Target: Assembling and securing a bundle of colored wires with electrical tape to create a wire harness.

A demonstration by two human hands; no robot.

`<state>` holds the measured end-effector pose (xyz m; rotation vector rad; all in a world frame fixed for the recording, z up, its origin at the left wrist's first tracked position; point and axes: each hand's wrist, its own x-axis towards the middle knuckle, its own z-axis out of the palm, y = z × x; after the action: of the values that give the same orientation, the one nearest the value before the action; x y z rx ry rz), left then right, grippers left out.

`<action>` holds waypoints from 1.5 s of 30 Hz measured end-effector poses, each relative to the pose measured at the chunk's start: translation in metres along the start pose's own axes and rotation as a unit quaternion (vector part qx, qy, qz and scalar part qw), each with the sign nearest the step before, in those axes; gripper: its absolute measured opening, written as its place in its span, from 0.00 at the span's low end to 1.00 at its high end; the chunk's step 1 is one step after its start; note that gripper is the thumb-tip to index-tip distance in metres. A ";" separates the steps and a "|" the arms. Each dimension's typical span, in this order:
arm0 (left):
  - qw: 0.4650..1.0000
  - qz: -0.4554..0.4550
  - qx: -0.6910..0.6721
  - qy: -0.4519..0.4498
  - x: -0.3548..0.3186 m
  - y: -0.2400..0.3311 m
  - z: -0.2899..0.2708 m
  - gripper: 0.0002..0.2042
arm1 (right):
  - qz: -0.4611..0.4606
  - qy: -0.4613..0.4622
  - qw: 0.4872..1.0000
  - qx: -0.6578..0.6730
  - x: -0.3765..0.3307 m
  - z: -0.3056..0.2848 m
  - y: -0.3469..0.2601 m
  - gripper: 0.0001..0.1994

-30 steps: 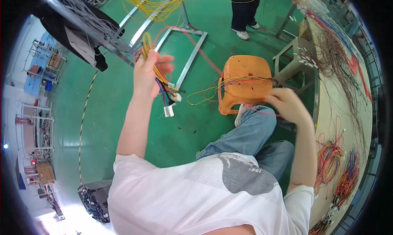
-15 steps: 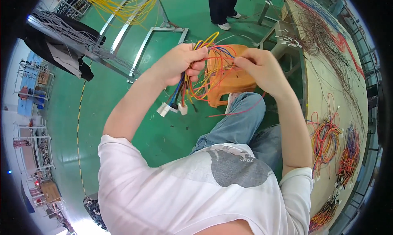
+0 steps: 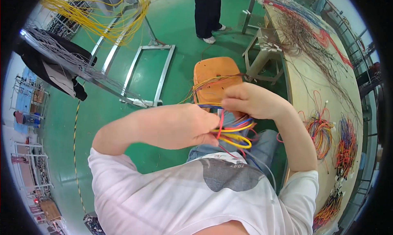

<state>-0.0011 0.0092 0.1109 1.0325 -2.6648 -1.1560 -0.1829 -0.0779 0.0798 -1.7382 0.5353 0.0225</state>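
Coloured wires (image 3: 234, 133) are being sorted, left hand (image 3: 186, 126) and right hand (image 3: 247, 100) both pinched on them; separating one strand likely needs care.

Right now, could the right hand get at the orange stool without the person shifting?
Probably yes. The right hand sits just above the stool, with nothing solid between them. It does grip the wire bundle together with the left hand, so it would need to let go first.

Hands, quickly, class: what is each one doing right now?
Left hand: closed, holding the bundle of coloured wires.
Right hand: closed, fingers pinching the same wires from above.
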 end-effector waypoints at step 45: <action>0.843 -0.038 -0.086 0.530 0.102 -0.015 0.049 0.12 | -0.168 0.574 0.801 -0.018 -0.034 0.042 0.032 0.04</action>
<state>-0.0861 -0.0287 0.0457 1.2381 -1.6173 -0.5184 -0.2136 -0.0316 0.0500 -1.7128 1.0687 -1.3595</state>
